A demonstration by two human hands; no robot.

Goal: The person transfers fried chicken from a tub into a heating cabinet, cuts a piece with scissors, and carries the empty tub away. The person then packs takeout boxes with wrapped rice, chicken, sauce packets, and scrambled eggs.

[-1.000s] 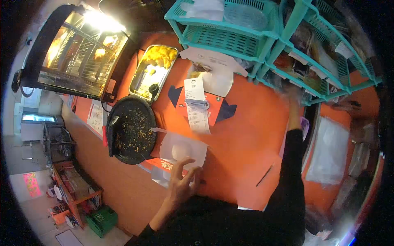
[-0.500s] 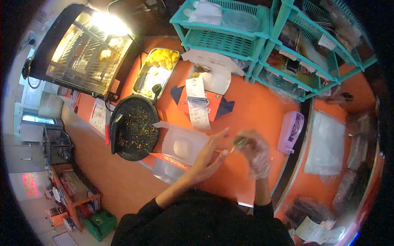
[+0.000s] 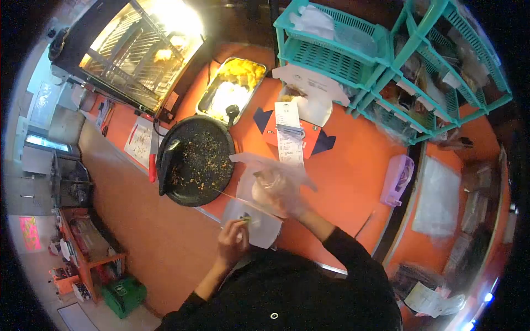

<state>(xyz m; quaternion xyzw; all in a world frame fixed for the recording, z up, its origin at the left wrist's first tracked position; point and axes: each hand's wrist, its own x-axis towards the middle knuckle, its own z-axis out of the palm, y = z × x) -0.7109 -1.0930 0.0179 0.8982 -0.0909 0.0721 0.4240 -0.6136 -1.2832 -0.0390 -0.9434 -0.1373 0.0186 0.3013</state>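
Observation:
My left hand (image 3: 233, 240) is closed, pinching a small green thing (image 3: 246, 219) too small to name, in front of the open box's near flap (image 3: 258, 227). In a clear plastic glove, my right hand (image 3: 280, 194) reaches into the white paper box with its fingers bent downward. A pale round thing (image 3: 257, 193) lies in the box, partly behind that hand; whether the fingers grip it is blurred. The box's raised far flap (image 3: 273, 164) stands beyond the hand. To the left of the box is a round black pan (image 3: 207, 157) with brown crumbs.
Behind stand a metal tray (image 3: 204, 102) of yellow food, a lit display cabinet (image 3: 135, 60) and turquoise racks (image 3: 331, 60). A long receipt (image 3: 289, 127) lies on a red and dark-blue flat carton (image 3: 312, 138). A purple tape dispenser (image 3: 396, 179) is at the right; a red-handled knife (image 3: 152, 165) lies left.
My gloved right hand has moved left, from the bare counter into the box. My left hand has drawn back nearer my body and now pinches a green thing. The view has shifted.

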